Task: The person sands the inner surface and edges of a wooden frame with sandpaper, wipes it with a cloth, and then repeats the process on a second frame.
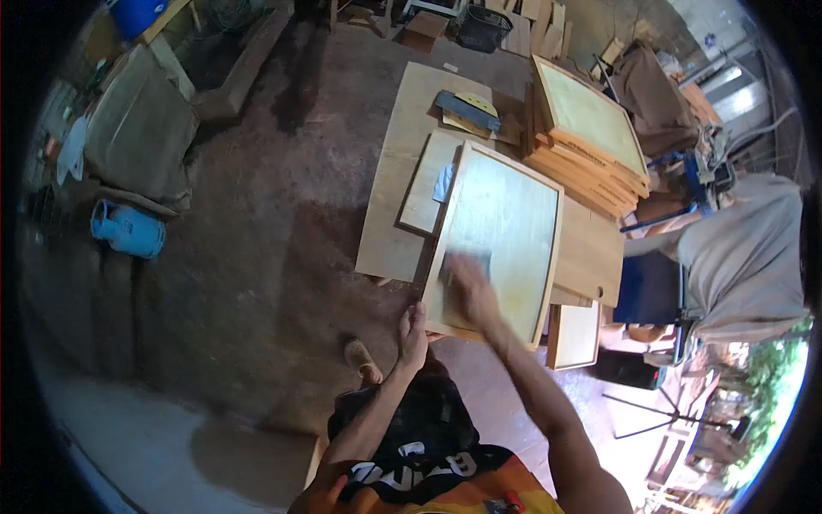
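Observation:
A shallow wooden tray (505, 227) with a raised pale rim lies tilted in front of me, partly over a plywood sheet. My left hand (413, 336) grips its near left corner, thumb up along the outer side. Inside the tray, my right hand (469, 283), smeared by motion, presses a small dark grey piece of sandpaper (481, 260) against the bottom near the left rim. Its fingers are blurred. Left of the tray, a white cloth or paper (443, 182) rests on a smaller wooden board (422, 193).
Similar framed trays (591, 116) are stacked at the back right. A grey sheet (467, 111) and a yellow sanding disc (477, 104) lie on the plywood (385, 197). A blue gas cylinder (128, 230) stands at left. A tripod (672, 415) stands at lower right.

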A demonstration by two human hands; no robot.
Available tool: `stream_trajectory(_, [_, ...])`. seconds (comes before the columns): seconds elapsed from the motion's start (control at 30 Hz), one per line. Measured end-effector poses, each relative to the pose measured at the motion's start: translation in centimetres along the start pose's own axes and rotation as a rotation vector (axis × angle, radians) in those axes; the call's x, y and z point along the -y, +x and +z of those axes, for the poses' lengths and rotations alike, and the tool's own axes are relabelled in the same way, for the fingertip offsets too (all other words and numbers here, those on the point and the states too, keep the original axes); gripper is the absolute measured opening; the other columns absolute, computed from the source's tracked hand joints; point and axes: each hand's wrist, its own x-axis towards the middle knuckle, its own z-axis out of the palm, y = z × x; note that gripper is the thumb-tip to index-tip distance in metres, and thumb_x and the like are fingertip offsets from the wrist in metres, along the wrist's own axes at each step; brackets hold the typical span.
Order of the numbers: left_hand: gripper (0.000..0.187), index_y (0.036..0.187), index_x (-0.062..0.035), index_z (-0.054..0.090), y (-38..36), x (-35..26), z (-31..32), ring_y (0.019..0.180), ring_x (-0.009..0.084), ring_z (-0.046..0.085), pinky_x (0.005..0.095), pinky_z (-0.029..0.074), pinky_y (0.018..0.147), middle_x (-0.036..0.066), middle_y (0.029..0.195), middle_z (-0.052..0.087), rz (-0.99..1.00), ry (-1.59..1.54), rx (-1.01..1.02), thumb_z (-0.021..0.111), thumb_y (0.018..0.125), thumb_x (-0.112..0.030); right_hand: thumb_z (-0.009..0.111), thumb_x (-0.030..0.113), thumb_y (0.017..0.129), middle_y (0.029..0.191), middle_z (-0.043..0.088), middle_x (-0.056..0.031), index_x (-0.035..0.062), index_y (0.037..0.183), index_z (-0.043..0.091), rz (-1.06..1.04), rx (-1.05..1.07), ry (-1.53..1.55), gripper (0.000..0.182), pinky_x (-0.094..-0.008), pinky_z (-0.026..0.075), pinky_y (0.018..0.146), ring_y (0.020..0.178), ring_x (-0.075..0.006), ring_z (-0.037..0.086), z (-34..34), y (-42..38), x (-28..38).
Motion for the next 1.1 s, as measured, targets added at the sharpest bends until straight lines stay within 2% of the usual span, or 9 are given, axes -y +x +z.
stream_trajectory(0.07, [0.053,0.119,0.0019,0.052,-1.1,-2.1,1.0,0.086,0.0234,0.065,0.0396,0.059,0.078,0.013,0.111,0.058,-0.045,0.020,-0.084,0.050,0.099,-0.047,0.060,0.003,0.083,0.143,0.049,-0.0145,0.0106,0.139,0.050,-0.068,0.245,0.036,0.057,-0.0471,0.028,0.116,0.136,-0.0339,0.042,-1.0,-6.7,4.5])
stream_trajectory(0.17, [0.045,0.115,-0.0001,0.054,-0.1,-3.6,0.4,0.084,0.0203,0.064,0.0356,0.059,0.074,0.008,0.101,0.060,0.019,0.049,-0.006,0.052,0.099,-0.042,0.066,0.005,0.081,0.130,0.061,-0.0126,0.0102,0.128,0.058,-0.102,0.276,-0.018,0.048,-0.0443,0.041,0.108,0.123,-0.0317,0.056,-4.5,-5.3,4.4])
stream_trajectory(0.27, [0.040,0.118,-0.0006,0.054,-0.6,-3.5,-0.9,0.095,0.0204,0.064,0.0401,0.054,0.087,0.007,0.103,0.062,-0.006,0.062,0.132,0.054,0.099,-0.036,0.061,0.004,0.084,0.129,0.060,-0.0162,0.0098,0.126,0.060,0.022,-0.098,-0.079,0.042,-0.0419,0.047,0.102,0.119,-0.0335,0.058,-8.6,1.7,-1.3])
stream_trajectory(0.4, [0.035,0.120,-0.0024,0.053,-1.0,0.2,0.2,0.110,0.0254,0.059,0.0426,0.048,0.097,0.011,0.115,0.060,-0.062,-0.398,-0.082,0.063,0.095,-0.025,0.060,0.012,0.088,0.130,0.058,-0.0202,0.0076,0.125,0.060,0.113,-0.269,-0.213,0.037,-0.0439,0.047,0.100,0.121,-0.0381,0.055,-8.6,10.5,-14.8])
stream_trajectory(0.53, [0.043,0.130,-0.0058,0.047,-2.3,0.2,3.7,0.117,0.0249,0.054,0.0409,0.044,0.101,0.009,0.126,0.055,-0.061,-0.427,-0.158,0.056,0.099,-0.034,0.059,0.014,0.088,0.133,0.055,-0.0227,-0.0012,0.123,0.056,0.127,-0.368,-0.151,0.038,-0.0460,0.037,0.108,0.127,-0.0406,0.048,-6.1,8.7,-15.4])
stream_trajectory(0.6, [0.051,0.140,-0.0092,0.041,-2.7,-1.0,4.5,0.131,0.0259,0.044,0.0458,0.034,0.110,0.008,0.141,0.046,-0.069,-0.333,-0.176,0.053,0.099,-0.038,0.055,0.004,0.084,0.138,0.050,-0.0215,0.0026,0.136,0.047,0.098,-0.163,-0.121,0.053,-0.0453,0.035,0.110,0.131,-0.0401,0.043,-4.1,1.5,-11.9])
stream_trajectory(0.73, [0.040,0.131,-0.0106,0.048,-1.6,-0.7,4.3,0.114,0.0224,0.058,0.0411,0.050,0.094,0.008,0.128,0.055,0.145,-0.296,-0.248,0.057,0.098,-0.031,0.056,-0.007,0.081,0.135,0.055,-0.0191,0.0035,0.128,0.056,0.047,0.001,0.122,0.049,-0.0473,0.036,0.110,0.129,-0.0357,0.050,-6.3,-3.9,-4.1])
stream_trajectory(0.9, [0.037,0.129,-0.0068,0.049,-1.9,0.5,2.9,0.113,0.0235,0.058,0.0424,0.050,0.093,0.010,0.127,0.056,0.046,-0.179,-0.256,0.057,0.098,-0.025,0.054,-0.006,0.079,0.129,0.059,-0.0172,0.0053,0.124,0.058,0.014,-0.304,-0.075,0.047,-0.0451,0.043,0.105,0.125,-0.0358,0.052,-10.8,6.2,-12.3])
stream_trajectory(1.1, [0.048,0.138,-0.0087,0.042,-2.1,0.2,2.2,0.122,0.0265,0.052,0.0461,0.045,0.101,0.011,0.135,0.051,-0.004,-0.114,-0.104,0.051,0.100,-0.037,0.058,0.010,0.085,0.131,0.058,-0.0124,0.0056,0.121,0.058,0.000,-0.199,-0.178,0.036,-0.0410,0.040,0.107,0.126,-0.0333,0.051,-8.4,12.9,-16.5])
